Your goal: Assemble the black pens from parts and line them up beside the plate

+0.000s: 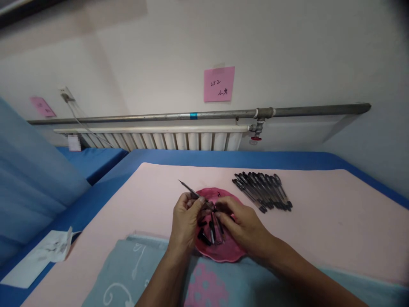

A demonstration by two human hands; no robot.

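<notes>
A slim pen (191, 189) slants up and to the left, its bare point outward, between the thumb and fingers of my left hand (185, 217). At the pen's lower end, the thumb and fingers of my right hand (241, 224) are pinched together; what they grip is too small and dark to tell. Both hands are over a pink scalloped bowl (223, 255). Inside it lie several dark caps and clear pen parts, among them a black cap (203, 237). To the right of the bowl, several capped black pens (262, 191) lie side by side in a slanted row.
Pale pink matting (319, 221) covers the blue-edged table (230, 157). A grey-blue patterned cloth (143, 264) lies along the near side. White paper (38, 258) rests at the left, near a blue curtain (28, 183). Behind stand a radiator (191, 140) and a pipe (153, 116).
</notes>
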